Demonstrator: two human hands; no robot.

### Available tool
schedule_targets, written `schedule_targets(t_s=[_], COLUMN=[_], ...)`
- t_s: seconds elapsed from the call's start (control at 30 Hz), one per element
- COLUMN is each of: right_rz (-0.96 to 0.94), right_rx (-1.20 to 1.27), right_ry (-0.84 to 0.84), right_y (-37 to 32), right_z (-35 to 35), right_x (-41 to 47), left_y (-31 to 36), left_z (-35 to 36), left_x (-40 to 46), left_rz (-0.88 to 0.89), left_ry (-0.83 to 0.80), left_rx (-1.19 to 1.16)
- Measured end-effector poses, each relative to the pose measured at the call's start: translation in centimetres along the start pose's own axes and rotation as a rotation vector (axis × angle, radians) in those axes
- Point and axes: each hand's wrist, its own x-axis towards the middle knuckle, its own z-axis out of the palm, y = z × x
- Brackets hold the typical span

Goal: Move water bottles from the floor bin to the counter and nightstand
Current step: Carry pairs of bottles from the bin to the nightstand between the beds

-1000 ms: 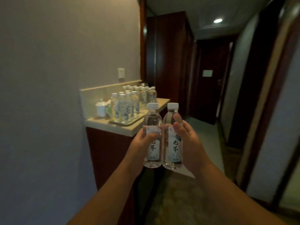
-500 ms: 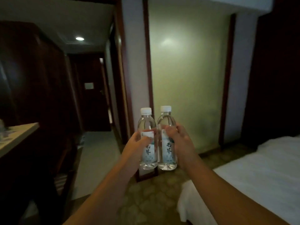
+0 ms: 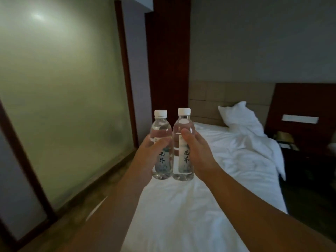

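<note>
At the far left a frosted glass panel (image 3: pixel 60 99) in a dark frame fills the wall; half a second ago it stood straight ahead, so the view has swung to the right. The dark hallway and the bench edge seen then are out of sight now.

The left hand (image 3: pixel 147 157) curls its grip round the left water bottle (image 3: pixel 161 142), thumb across the label, holding it upright in the air. Touching it on the right, the right water bottle (image 3: pixel 183 142) stands just as upright, and the right hand (image 3: pixel 198 155) wraps its grip round it, thumb pressed on the shoulder of the bottle. Both white caps are on. The pair is held as it was before, side by side at chest height, now above the foot of the bed (image 3: pixel 190 206) instead of the carpet.

Further right, the bed, earlier only a corner, stretches away with rumpled white sheets and a pillow (image 3: pixel 238 115) against the padded headboard (image 3: pixel 209 99). At the far right a dark nightstand (image 3: pixel 298 160) stands beside the bed, with blurred items on it.
</note>
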Motion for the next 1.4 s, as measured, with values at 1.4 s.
schedule_targets(t_s=[1.4], right_rz=[-0.077], right_rx=[-0.237], right_ry=[0.305], right_y=[-9.0], right_z=[-77.1], right_x=[12.4], left_y=[-17.6], left_z=[75.2], left_x=[25.8], left_rz=[0.002], left_ry=[-0.300], left_rx=[0.011])
